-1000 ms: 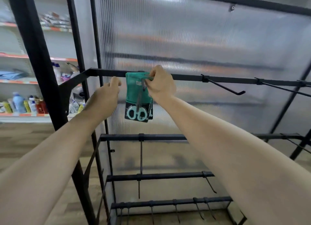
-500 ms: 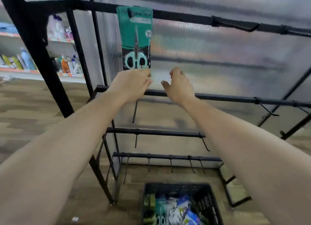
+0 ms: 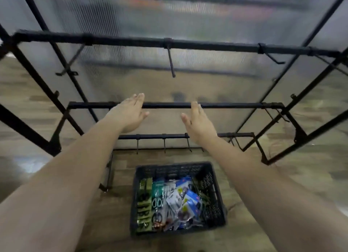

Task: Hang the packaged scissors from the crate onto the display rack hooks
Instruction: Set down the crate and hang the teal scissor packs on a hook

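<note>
On the floor, nearest: crate (image 3: 213, 197), packaged scissors (image 3: 157, 202) heaped from its left wall to its middle. Above: left hand (image 3: 130, 115) and right hand (image 3: 200, 124), fingers straight, holding nothing. Beyond: rack hooks (image 3: 170, 63), bare. Judged step: fetching. Next: reach down, pinch one pack.

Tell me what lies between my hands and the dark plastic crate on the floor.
In the head view, the display rack's lowest black bar with short empty hooks crosses between the left hand, right hand and dark plastic crate; then wooden floor.
</note>
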A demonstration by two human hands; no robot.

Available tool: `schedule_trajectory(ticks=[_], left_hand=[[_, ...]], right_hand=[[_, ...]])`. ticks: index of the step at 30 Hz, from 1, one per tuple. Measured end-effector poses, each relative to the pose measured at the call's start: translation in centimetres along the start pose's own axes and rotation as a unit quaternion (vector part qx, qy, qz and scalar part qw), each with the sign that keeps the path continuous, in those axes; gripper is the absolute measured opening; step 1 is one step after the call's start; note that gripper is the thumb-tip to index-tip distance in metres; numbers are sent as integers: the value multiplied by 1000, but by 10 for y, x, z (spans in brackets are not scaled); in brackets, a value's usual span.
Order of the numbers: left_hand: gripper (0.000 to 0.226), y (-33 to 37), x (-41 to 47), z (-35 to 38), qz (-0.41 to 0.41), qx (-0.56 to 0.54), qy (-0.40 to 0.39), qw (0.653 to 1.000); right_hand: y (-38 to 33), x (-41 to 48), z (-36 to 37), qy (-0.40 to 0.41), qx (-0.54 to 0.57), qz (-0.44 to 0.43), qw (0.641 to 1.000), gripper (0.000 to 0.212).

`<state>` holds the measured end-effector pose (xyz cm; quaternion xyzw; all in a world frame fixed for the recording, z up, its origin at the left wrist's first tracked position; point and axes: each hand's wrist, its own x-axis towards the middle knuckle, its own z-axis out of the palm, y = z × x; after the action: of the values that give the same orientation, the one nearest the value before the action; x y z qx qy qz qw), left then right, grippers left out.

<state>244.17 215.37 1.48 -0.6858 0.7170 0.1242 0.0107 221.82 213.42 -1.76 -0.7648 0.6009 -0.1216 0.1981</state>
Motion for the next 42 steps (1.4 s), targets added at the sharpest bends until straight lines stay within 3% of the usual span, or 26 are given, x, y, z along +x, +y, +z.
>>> schedule_trajectory(ticks=[7, 16, 24, 31, 34, 39, 42], left_hand=[[66, 3, 22, 182, -22, -36, -50, 998], [67, -28, 71, 444, -17, -47, -125, 991], [53, -56, 122, 607, 1, -4, -174, 985], [54, -70, 158, 666, 22, 16, -184, 982], [53, -71, 168, 675, 28, 29, -206, 978], [22, -64, 178, 677, 6, 2, -211, 977], [20, -59, 178, 666, 28, -2, -214, 976]], right_hand=[[102, -9, 139, 36, -15, -15, 999, 54], [254, 1, 390, -74, -42, 28, 996, 55], [332, 37, 527, -156, -125, 44, 979, 36], [350, 63, 567, -291, -222, 23, 930, 54], [350, 71, 573, -342, -250, 23, 906, 53], [350, 84, 567, -260, -304, -40, 916, 34], [352, 90, 559, -231, -258, -15, 938, 32]])
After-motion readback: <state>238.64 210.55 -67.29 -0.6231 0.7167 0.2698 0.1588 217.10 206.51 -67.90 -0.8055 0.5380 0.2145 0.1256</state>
